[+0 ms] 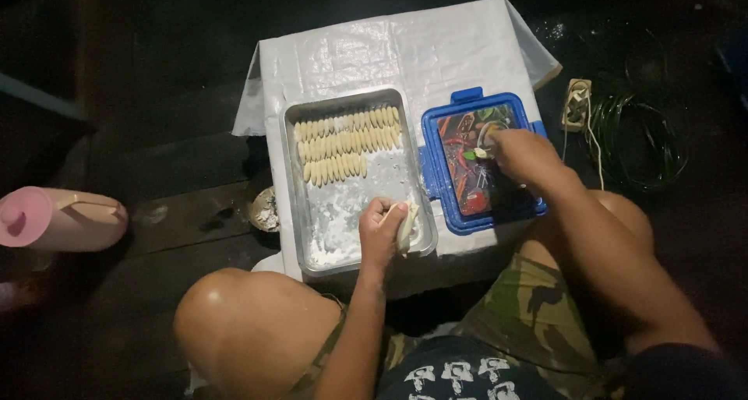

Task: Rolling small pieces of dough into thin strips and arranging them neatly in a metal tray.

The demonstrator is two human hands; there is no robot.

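My left hand (383,230) holds a pale, folded dough wrapper (407,225) over the near right corner of a floured metal tray (335,236). Three rows of several small shaped dumplings (347,144) lie at the tray's far end. My right hand (523,157) reaches into a blue-rimmed plastic container (448,201) to the right of the tray, its fingers closed on a spoon (485,140) with a bit of filling. Dark and reddish filling (471,186) lies inside the container.
Tray and container rest on a low white-covered stand (405,53) on a dark floor. A pink jug (58,218) lies at the left. A power strip (577,102) and coiled green cable (635,139) sit at the right. My bare knees flank the stand.
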